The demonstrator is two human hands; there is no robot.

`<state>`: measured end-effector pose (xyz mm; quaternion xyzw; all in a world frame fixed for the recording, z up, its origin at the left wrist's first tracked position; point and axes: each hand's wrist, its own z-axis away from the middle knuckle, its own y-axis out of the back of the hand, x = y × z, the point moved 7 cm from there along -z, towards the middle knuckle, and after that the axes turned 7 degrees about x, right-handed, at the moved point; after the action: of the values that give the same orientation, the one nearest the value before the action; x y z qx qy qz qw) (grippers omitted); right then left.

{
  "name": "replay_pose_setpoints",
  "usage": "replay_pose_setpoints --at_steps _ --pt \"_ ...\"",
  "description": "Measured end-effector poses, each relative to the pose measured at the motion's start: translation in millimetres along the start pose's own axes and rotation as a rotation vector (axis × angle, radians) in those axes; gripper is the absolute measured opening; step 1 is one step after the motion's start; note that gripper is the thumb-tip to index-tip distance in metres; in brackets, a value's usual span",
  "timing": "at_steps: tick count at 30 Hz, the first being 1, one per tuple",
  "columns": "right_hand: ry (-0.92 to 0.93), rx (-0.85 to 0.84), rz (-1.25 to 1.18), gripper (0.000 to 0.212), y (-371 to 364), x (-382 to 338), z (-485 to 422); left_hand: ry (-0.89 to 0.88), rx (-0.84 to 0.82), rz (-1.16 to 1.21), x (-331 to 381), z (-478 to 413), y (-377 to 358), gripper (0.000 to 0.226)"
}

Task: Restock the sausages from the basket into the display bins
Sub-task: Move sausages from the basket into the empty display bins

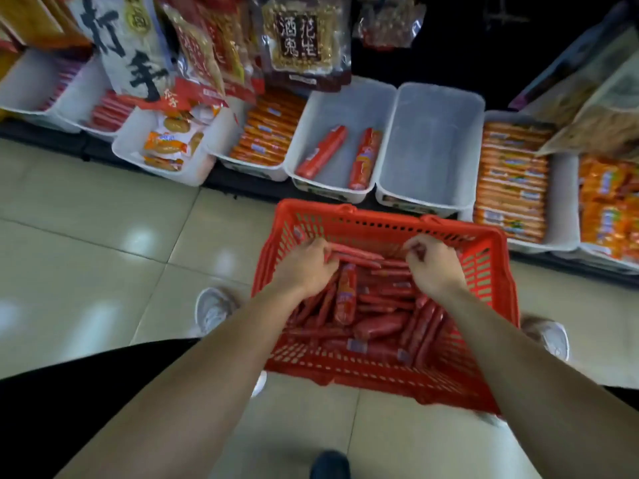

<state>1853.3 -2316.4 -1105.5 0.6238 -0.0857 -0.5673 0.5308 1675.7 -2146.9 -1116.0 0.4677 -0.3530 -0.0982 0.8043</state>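
Barely begun: two fat sausages (321,152) in bin at twelve o'clock (345,102), neighbour bin (432,98) bare, red basket (498,271) loaded, left hand (306,267) and right hand (434,267) clenched around thin sausages (359,254).

A red slatted basket (387,375) on the floor holds a jumble of red sausages (377,305), while two more sausages (342,155) lie in a far white bin (345,108).

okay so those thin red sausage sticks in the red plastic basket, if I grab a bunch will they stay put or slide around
The thin red sausage sticks look glossy-wrapped, so they probably slip against each other. Being round and narrow, they likely roll if set loose. They lie straight in the red plastic basket, suggesting they are fairly stiff.
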Motion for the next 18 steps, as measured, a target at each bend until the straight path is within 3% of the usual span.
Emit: replay_pose_setpoints --at_steps 4,9,13,18 --pt "-0.111 -0.294 0.038 0.016 -58 50 36 0.069 -0.238 -0.094 -26 43 -71 0.05" --pt "0.037 -0.641 0.277 0.046 -116 75 62 0.099 -0.337 -0.098 -38 46 -109 0.059" --pt "0.109 -0.719 0.355 0.074 -133 98 63 0.166 -0.396 -0.024 -31 27 -124 0.069" --pt "0.272 -0.695 0.476 0.061 -137 98 58 0.321 -0.338 0.082 -33 11 -140 0.084"
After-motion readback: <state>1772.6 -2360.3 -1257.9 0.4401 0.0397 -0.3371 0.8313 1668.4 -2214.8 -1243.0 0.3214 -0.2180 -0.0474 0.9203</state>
